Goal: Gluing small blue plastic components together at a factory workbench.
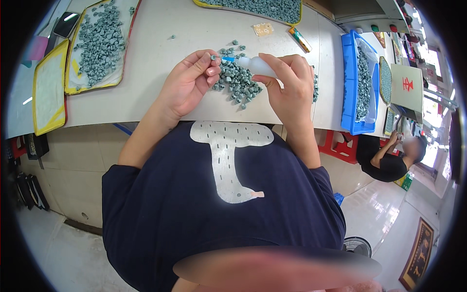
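Between the thumb and forefinger of my left hand (187, 80) is a small grey-green piece (213, 57). My right hand (292, 85) is wrapped round a white squeeze bottle (260, 67), held on its side. The bottle's thin blue tip (227, 59) points left and comes close to the small piece; whether they touch I cannot tell. Under and between both hands a loose pile of the same grey-green pieces (238, 85) lies on the white table (151, 58). Part of that pile is hidden behind my right hand.
A tray of pieces (73, 90) and a yellow-edged tray (48, 92) lie left, near a phone (66, 24). Another full tray (296, 22) is at the back. A green-orange tube (300, 40) and a blue bin (348, 87) stand right. A co-worker (389, 155) sits beyond.
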Motion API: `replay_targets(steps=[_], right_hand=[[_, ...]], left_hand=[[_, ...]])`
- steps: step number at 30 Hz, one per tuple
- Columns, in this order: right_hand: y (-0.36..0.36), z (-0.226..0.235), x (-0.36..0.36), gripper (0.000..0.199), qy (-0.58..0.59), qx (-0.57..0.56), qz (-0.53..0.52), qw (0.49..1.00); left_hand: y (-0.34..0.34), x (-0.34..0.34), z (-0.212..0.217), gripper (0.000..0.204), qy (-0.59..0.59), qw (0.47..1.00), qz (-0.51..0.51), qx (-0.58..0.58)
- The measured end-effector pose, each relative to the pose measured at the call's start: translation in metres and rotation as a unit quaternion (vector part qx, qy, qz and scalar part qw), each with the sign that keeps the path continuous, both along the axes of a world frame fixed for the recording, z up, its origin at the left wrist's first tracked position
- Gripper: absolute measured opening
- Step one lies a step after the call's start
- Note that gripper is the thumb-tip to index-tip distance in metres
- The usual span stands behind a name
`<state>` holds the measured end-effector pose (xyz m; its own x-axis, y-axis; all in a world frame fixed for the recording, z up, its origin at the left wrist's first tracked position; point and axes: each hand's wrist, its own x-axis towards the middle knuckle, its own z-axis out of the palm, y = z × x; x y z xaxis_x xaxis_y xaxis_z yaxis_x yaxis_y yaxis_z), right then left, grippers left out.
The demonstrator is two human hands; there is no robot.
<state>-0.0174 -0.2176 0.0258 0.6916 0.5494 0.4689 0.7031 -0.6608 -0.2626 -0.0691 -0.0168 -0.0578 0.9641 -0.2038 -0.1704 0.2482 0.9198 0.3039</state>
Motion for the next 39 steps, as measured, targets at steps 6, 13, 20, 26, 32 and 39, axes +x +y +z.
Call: replay_targets(steps=[6,13,20,26,32,39], right_hand=[[-0.003,-0.003,0.003,0.036,0.102,0.12,-0.036,0.987],[-0.024,-0.044,0.033,0.039,0.262,0.272,-0.071,0.923],[-0.053,-0.063,0.059,0.045,0.331,0.255,-0.072,0.906],[-0.087,-0.029,0.081,0.025,0.163,0.15,-0.219,0.95],[-0.136,-0.042,0.098,0.016,0.164,-0.079,-0.294,0.938],[-0.128,-0.042,0.102,0.017,0.218,-0.122,-0.298,0.921]], left_hand=[[0.001,0.001,-0.003,0.018,-0.015,1.0,-0.01,-0.004],[-0.018,0.006,0.003,0.016,0.0,1.0,0.005,0.024],[-0.04,0.013,0.012,0.015,-0.005,1.0,-0.006,0.017],[-0.042,0.017,0.011,0.016,-0.018,1.0,-0.016,-0.004],[-0.037,0.019,0.01,0.015,-0.007,1.0,-0.014,0.016],[-0.026,0.016,0.008,0.014,-0.011,1.0,-0.024,0.013]])
